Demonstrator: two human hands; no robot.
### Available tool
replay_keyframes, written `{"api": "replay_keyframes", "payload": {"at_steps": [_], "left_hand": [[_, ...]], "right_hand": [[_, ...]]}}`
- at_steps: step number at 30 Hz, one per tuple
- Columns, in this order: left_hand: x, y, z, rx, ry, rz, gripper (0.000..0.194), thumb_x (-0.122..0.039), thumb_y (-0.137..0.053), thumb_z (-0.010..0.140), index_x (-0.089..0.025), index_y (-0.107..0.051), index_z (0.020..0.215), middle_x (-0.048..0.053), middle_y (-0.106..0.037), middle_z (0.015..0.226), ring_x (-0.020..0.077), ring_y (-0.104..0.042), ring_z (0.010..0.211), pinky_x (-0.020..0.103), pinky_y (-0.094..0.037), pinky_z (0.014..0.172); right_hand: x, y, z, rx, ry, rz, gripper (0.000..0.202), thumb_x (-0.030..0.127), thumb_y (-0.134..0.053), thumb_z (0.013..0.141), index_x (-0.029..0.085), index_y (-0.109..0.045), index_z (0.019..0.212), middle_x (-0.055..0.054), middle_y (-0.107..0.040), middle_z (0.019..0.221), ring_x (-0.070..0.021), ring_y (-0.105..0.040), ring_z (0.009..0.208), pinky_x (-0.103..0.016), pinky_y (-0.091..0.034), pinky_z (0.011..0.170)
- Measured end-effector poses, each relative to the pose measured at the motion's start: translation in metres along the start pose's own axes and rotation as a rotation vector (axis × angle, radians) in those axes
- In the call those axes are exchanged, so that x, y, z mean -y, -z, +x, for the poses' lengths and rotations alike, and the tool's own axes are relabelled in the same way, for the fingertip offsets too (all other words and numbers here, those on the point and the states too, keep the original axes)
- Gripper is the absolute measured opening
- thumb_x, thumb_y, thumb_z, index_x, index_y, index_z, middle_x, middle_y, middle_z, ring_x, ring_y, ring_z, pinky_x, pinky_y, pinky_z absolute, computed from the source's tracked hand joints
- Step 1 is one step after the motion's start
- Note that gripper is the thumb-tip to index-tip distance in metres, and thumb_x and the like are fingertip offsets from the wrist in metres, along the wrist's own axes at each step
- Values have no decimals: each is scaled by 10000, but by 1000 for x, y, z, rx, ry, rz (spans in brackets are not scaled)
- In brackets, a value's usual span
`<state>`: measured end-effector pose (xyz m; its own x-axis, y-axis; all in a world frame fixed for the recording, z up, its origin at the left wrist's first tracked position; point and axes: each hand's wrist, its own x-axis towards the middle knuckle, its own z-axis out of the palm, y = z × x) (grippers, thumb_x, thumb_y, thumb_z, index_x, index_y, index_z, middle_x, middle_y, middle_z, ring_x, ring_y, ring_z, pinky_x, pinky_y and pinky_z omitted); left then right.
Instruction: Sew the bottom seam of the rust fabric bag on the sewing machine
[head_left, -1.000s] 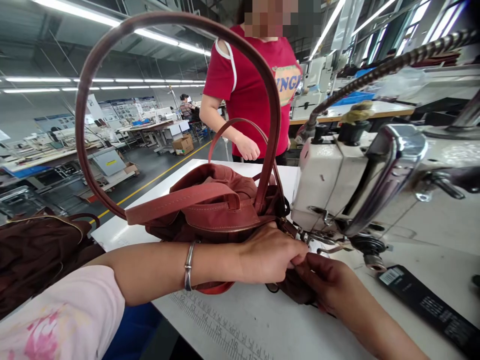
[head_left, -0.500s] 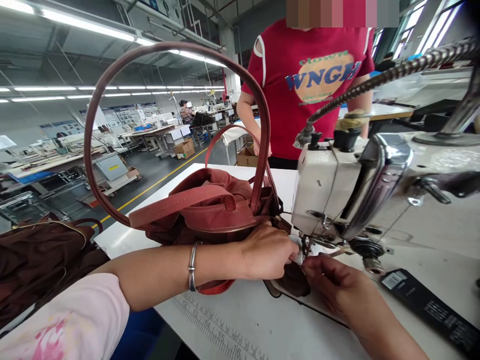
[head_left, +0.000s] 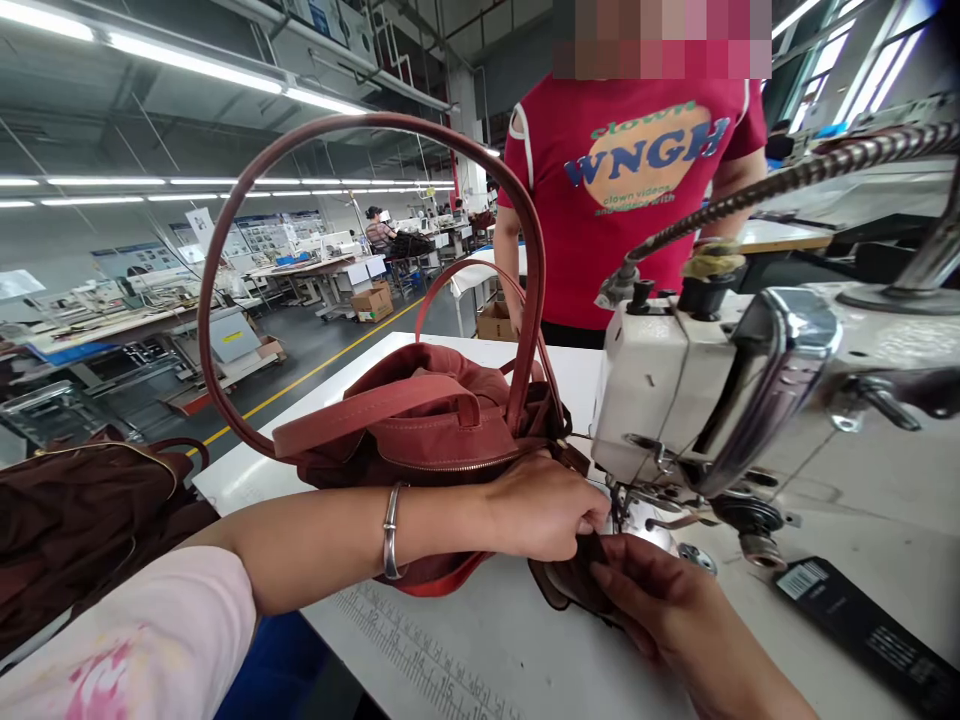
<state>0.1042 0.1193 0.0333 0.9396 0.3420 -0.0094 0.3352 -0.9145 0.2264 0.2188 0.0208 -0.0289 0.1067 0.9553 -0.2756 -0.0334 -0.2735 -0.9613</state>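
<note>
A reddish-brown bag (head_left: 442, 440) with tall looped handles lies on the white table (head_left: 480, 620), left of a sewing machine (head_left: 645, 380). My left hand (head_left: 544, 505) reaches across the bag's near side, its fingers closed on a dark brown piece (head_left: 581, 580) just in front of the needle area. From the right, my right hand (head_left: 652, 590) pinches the same piece between thumb and fingers. The two hands are close together. The piece's edge at the fingertips is partly hidden.
A black tag (head_left: 862, 620) with a barcode lies at the right on the machine bed. Dark brown bags (head_left: 82, 520) are at the far left. A person in a red shirt (head_left: 637, 200) stands behind the table. Ruler markings run along the near edge.
My right hand has moved slightly left and down, away from the needle, with the dark piece. The view has shifted a little, and more of the bright plate under the needle shows.
</note>
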Motion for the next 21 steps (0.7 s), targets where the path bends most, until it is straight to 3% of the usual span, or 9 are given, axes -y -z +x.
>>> {"api": "replay_keyframes", "payload": {"at_steps": [4, 9, 14, 21], "left_hand": [[1, 6, 3, 46, -11, 27, 88, -99, -483, 697, -172, -522, 668, -56, -552, 600, 80, -459, 558, 212, -282, 530], [0, 16, 3, 135, -22, -68, 65, -165, -524, 745, -178, -587, 752, -45, -616, 720, 78, -523, 677, 176, -336, 620], [-4, 20, 3, 197, -16, -20, 123, -145, -524, 719, -179, -611, 801, -32, -642, 795, 101, -546, 736, 191, -363, 665], [-3, 16, 4, 190, -13, -28, 92, -166, -535, 746, -168, -607, 803, -24, -638, 780, 102, -545, 743, 195, -358, 656]], "right_hand": [[-4, 0, -2, 27, -40, 57, 327, 438, -628, 588, 175, -482, 716, 79, -356, 499, -39, -171, 393, -185, -155, 336], [-8, -1, -2, -5, -51, 90, 351, 442, -641, 573, 186, -444, 709, 82, -366, 495, -40, -170, 401, -177, -146, 338], [-5, -1, -3, 42, -50, 85, 316, 424, -636, 585, 182, -452, 672, 84, -341, 489, -42, -173, 398, -182, -161, 343], [5, -3, -6, 109, -49, 45, 295, 425, -606, 609, 183, -444, 655, 77, -339, 499, -51, -209, 406, -188, -191, 361]]}}
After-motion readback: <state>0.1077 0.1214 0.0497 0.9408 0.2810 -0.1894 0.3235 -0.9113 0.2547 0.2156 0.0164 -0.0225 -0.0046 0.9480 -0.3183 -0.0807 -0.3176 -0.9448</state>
